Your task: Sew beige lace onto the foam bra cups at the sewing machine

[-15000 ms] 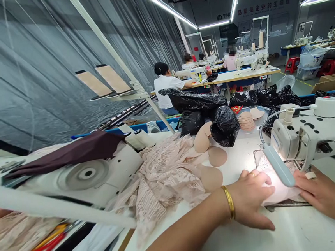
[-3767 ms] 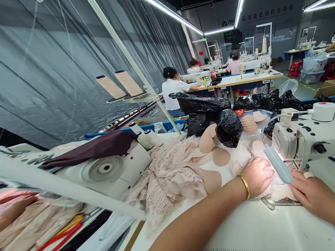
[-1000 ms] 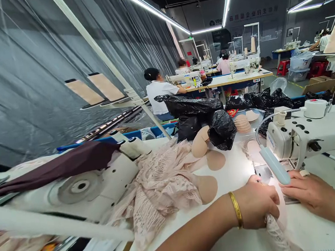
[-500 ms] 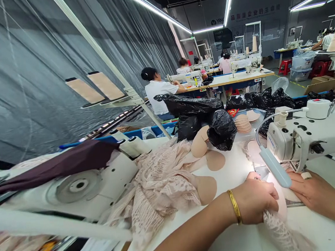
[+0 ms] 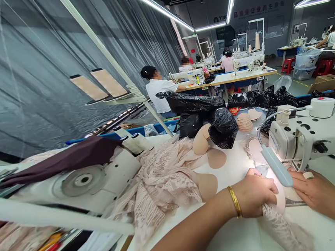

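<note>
Under the head of the white sewing machine [image 5: 311, 132] lies a beige bra pad [image 5: 280, 197] with lace fabric [image 5: 284, 224] trailing from it toward me. My left hand [image 5: 256, 192], gold bangle at the wrist, is closed around the pad and lace at their left side. Flat beside the needle area rests my right hand [image 5: 314, 191], its fingers stretched toward the pad's right edge and partly behind the lamp. A grey lamp [image 5: 276, 167] on a bendable neck lights the work and hides the needle and presser foot.
Crumpled beige lace [image 5: 166, 180] and loose pads [image 5: 208, 185] lie to the left. Black plastic bags [image 5: 223, 126] and a stack of pads [image 5: 244, 122] stand behind. A second machine [image 5: 87, 183] under dark cloth is at far left; a co-worker [image 5: 158, 89] sits ahead.
The view has shifted slightly, so the scene sits a little farther right. Both hands stay at the machine in nearly the same pose, the left still gripping pad and lace.
</note>
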`<action>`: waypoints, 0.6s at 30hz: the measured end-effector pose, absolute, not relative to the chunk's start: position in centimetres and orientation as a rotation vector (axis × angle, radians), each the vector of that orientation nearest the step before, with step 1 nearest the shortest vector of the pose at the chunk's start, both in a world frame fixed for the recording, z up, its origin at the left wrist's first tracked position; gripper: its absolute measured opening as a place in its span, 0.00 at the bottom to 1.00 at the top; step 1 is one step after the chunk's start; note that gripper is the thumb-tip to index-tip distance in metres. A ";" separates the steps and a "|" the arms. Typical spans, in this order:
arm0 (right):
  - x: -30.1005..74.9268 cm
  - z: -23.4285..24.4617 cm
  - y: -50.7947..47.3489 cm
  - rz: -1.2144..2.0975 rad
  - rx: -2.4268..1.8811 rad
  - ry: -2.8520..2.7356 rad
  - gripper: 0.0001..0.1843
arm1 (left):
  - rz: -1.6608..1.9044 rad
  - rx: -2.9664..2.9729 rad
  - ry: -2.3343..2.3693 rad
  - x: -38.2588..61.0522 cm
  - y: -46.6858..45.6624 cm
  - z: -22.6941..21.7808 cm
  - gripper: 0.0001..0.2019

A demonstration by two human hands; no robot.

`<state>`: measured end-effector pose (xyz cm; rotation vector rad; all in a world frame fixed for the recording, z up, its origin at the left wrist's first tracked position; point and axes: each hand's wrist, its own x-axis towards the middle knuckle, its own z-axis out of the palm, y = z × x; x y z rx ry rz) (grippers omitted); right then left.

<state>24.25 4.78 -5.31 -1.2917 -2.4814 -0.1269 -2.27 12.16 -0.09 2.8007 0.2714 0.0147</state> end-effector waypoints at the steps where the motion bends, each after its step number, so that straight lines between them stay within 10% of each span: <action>1: 24.4 -5.5 4.8 -0.147 -1.295 -2.485 0.22 | 0.034 2.809 0.273 -2.2 12.3 -0.1 0.04; 18: 23.4 -3.4 3.4 0.229 -0.896 -2.604 0.16 | 0.237 3.029 0.147 -2.1 13.5 -1.1 0.08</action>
